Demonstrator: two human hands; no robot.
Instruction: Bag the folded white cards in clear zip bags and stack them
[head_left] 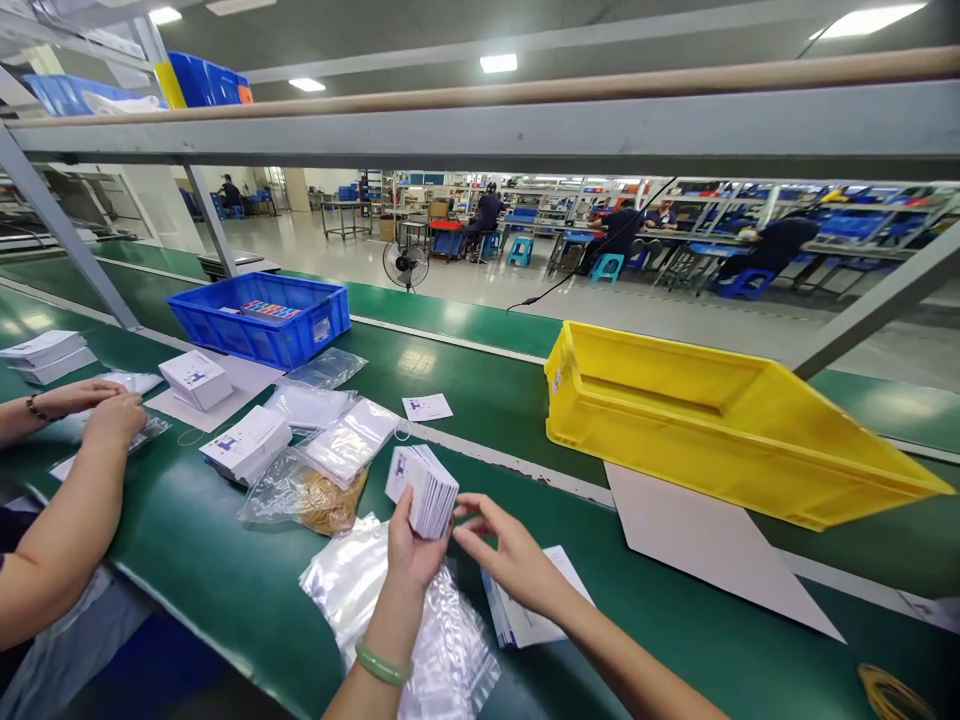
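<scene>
My left hand (417, 548) is closed round the lower part of a thick stack of white printed booklets (429, 490), held tilted above the work surface. My right hand (504, 552) is beside the stack's right edge, its fingers bent and apart. Whether a fingertip touches the stack I cannot tell. Under my hands lies a spread of clear plastic bags (360, 580). Another pile of booklets (536, 600) rests beneath my right hand, partly hidden by it. To the left sits a bag of rubber bands (326, 500), with a stack of booklets (247, 442) behind it.
A yellow bin (720, 440) stands at the right, partly on cardboard (705, 550). The blue crate (262, 320) at the back left holds small items. A co-worker's hands (112, 410) handle a plastic bag at the left. A single printed card (427, 407) lies ahead. A metal shelf beam (480, 135) crosses above.
</scene>
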